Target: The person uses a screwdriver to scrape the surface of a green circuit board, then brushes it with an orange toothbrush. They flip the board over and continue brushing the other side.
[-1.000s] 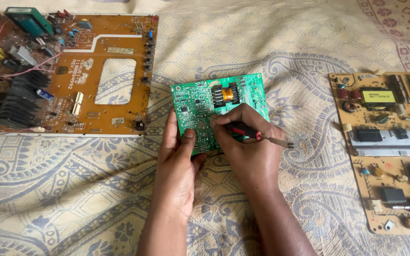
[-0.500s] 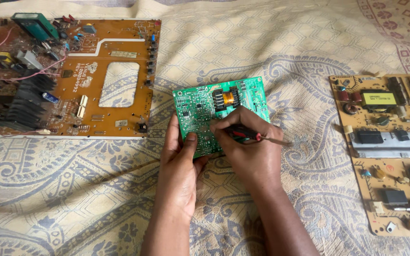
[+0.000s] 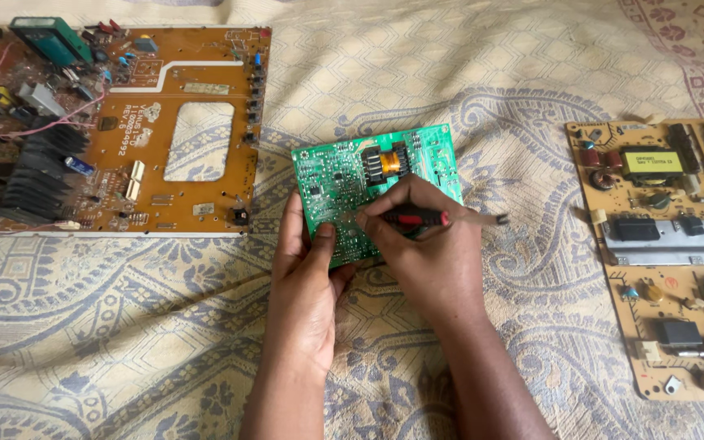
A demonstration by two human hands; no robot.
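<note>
A small green circuit board lies near the middle of the patterned cream bedspread, tilted a little, with an orange-wound transformer standing near its upper edge. The left hand steadies the board's near-left corner, fingers along the edge and thumb pressed on top. The right hand is closed around a red-and-black screwdriver, held like a pen across the board's lower right part (the working tip is hidden under the fingers, so I cannot tell what it touches). The two hands sit close together, almost touching at the board. Well off to the left lies a large orange-brown circuit board with black heat sinks and a rectangular cut-out. At the right edge lies another tan circuit board.
</note>
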